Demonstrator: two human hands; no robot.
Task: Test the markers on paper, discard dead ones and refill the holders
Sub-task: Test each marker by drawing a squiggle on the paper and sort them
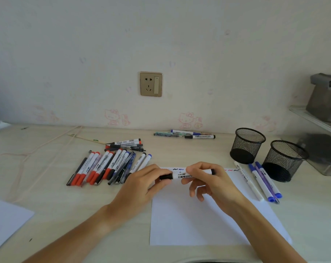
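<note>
A black-capped whiteboard marker (179, 175) is held level above the top of a white sheet of paper (202, 221). My left hand (142, 185) pinches its black cap end, and my right hand (208, 179) grips the white barrel. Short blue, black and red test scribbles (178, 169) run along the sheet's top edge. A pile of red, black and blue markers (107, 168) lies left of the hands. Two black mesh holders (248, 145) (284, 160) stand at the right, nothing showing inside them.
Several markers (263, 183) lie between the paper and the holders. Three more pens (187, 134) rest by the wall. Another sheet (5, 221) lies at the front left, a cord (47, 147) crosses the desk at left, and a grey bin (323, 154) stands far right.
</note>
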